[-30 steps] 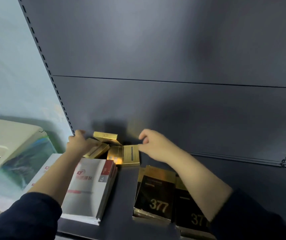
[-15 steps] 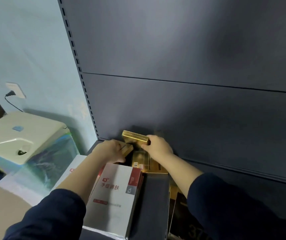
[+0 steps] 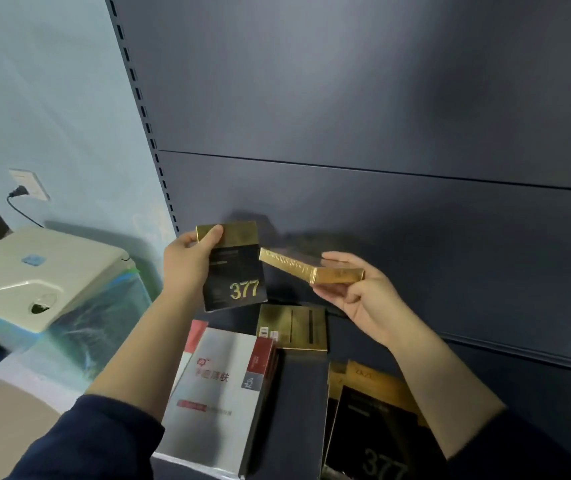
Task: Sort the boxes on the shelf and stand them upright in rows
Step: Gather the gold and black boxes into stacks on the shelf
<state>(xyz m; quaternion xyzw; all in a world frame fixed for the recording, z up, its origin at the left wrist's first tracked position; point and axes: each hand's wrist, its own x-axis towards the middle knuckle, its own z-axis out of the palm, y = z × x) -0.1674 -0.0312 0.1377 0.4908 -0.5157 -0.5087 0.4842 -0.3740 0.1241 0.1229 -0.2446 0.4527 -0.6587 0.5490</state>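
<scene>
Holding two boxes above the shelf (image 3: 303,393), the left hand (image 3: 187,268) grips a black-and-gold "377" box (image 3: 239,278) upright, the right hand (image 3: 360,292) cradles a gold box (image 3: 311,270) flat; each likely needs standing in a row.

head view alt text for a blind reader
The left hand holds a black 377 box upright, the right hand a tilted gold box. Below, a flat gold box, white-and-red boxes and stacked 377 boxes lie on the dark shelf.
</scene>
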